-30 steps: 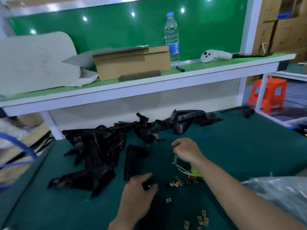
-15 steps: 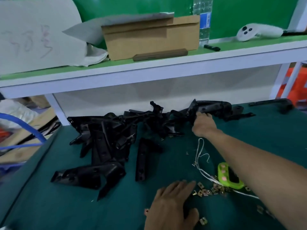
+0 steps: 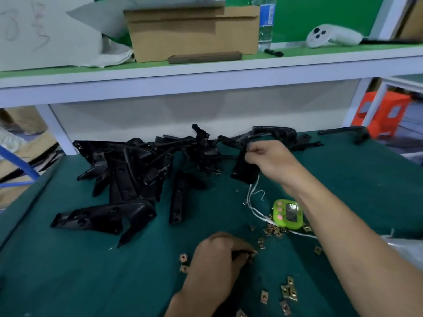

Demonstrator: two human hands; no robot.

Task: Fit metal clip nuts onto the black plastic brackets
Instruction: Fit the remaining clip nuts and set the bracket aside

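Head view. Brackets (image 3: 128,179): black moulded plastic, heaped at the back of the green mat (image 3: 68,271), too tangled to count. Right hand (image 3: 270,161) grips one bracket (image 3: 245,168) at the heap's right end. Left hand (image 3: 217,257), fingers curled, pinches one brass-coloured clip nut (image 3: 252,255). Loose clip nuts (image 3: 288,290) lie scattered near it, at least fifteen. One cardboard box (image 3: 192,30) sits on the shelf (image 3: 206,74), contents hidden. One bottle (image 3: 265,24) stands beside it.
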